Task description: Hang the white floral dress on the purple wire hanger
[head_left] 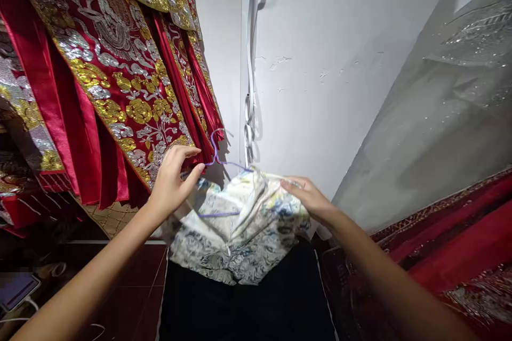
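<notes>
White wall (320,90): fills the view from twelve o'clock round past one, a thin white strap hanging down it at twelve
Red costumes (116,64): ten o'clock, hung close together, heavy with gold and silver sequins
Grey panel (432,117): two to three o'clock, sheer glittering cloth over its upper part
Black cloth (248,309): six o'clock at the lower edge, under the floral garment
Floral garment (256,250): six o'clock, just below centre, neck opening upward and fabric loosely bunched; the step in hand looks like settling it on the hanger, one shoulder at a time
Purple hanger (216,155): hook up towards nine o'clock near centre, one arm running into the garment, its lower bar showing through the neck; the next move seems to call for steadying this frame while drawing the cloth evenly over both arms
Left hand (174,176): nine o'clock, thumb and forefinger parted, thumb tip beside the hanger's arm; I cannot tell whether the hidden fingers grip anything
Right hand (310,197): four o'clock, fingers seemingly pinching the garment's shoulder edge
Dark-screened device (18,292): eight o'clock, near the lower corner, partly blurred
</notes>
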A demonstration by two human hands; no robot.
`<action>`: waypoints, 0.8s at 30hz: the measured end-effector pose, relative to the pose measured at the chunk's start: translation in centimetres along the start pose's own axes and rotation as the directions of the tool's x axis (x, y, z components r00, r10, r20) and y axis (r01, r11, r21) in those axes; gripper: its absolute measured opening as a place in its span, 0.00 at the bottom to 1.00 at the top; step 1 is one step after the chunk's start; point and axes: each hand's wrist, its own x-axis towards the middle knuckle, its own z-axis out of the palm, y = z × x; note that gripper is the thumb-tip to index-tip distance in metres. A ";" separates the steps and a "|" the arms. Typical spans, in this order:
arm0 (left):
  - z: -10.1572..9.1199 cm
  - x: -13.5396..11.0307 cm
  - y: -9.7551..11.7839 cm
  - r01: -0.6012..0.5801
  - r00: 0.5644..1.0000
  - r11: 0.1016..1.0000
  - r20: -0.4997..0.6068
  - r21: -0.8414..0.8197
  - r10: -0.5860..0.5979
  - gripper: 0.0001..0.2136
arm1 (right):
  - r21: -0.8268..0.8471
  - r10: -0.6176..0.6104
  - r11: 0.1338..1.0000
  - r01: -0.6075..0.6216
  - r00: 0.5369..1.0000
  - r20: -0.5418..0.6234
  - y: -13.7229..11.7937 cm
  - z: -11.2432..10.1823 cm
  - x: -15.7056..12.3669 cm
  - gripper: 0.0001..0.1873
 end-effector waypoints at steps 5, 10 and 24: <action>1.8 -1.6 2.3 -0.147 0.945 0.988 0.288 -0.056 0.157 0.09 | 0.111 -0.054 0.990 0.084 0.967 -0.248 -3.0 -1.7 4.5 0.27; 6.2 -5.3 1.4 0.138 0.724 0.990 0.685 -0.032 -0.078 0.24 | 0.128 -0.082 0.982 0.142 0.918 -0.388 -1.8 -3.7 4.1 0.22; 21.8 -10.7 0.3 0.600 0.799 0.683 0.345 -0.417 -0.492 0.14 | 0.409 0.154 0.910 0.071 0.857 -0.492 5.5 -2.3 -1.1 0.27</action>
